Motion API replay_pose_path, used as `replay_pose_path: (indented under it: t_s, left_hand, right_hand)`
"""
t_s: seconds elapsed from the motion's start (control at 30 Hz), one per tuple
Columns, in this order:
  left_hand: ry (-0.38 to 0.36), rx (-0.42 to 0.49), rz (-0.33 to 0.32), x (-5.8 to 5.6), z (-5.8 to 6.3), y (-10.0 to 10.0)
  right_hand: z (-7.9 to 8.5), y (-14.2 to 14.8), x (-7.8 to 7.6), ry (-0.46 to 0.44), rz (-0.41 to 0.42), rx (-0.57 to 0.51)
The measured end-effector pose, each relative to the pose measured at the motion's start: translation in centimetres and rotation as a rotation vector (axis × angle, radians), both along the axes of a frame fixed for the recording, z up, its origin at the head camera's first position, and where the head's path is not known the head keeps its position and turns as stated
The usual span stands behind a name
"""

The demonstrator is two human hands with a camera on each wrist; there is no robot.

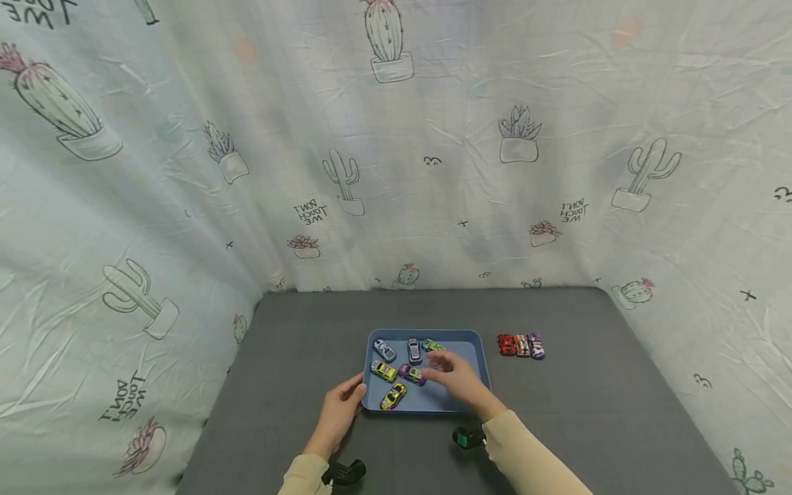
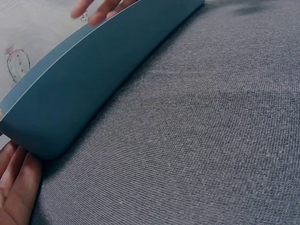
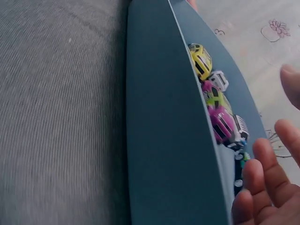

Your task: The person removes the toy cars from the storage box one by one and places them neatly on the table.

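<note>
A blue tray lies on the grey cloth with several toy cars in it. My left hand grips the tray's near left corner, its thumb at the rim and its fingers against the outside. Over the middle of the tray hovers my right hand, fingers spread and nothing held. Closest to its fingertips is a purple and green toy car. A green toy car, a grey toy car, a pale blue toy car, a yellow-green toy car and a yellow toy car lie around it.
Right of the tray, a red toy car, an orange and white one and a purple one stand side by side on the grey table. A cactus-print curtain hangs behind and along both sides.
</note>
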State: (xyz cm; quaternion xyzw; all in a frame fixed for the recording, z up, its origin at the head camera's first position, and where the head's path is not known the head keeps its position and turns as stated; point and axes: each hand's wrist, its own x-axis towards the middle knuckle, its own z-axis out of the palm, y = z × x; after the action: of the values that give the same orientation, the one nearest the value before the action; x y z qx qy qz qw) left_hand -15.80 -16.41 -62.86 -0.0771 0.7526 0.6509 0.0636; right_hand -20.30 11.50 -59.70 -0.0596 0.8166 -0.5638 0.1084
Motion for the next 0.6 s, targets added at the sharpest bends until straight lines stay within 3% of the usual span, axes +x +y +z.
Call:
replay_pose_path:
  t_s: [0.27, 0.6]
  left_hand:
    - [-0.008, 0.032, -0.013, 0.1, 0.0, 0.2]
    - [-0.023, -0.018, 0.005, 0.0, 0.3, 0.5]
  right_hand:
    - [-1.5, -0.8, 0.1, -0.075, -0.009, -0.033]
    - [-1.8, -1.4, 0.3, -0.073, -0.014, 0.009]
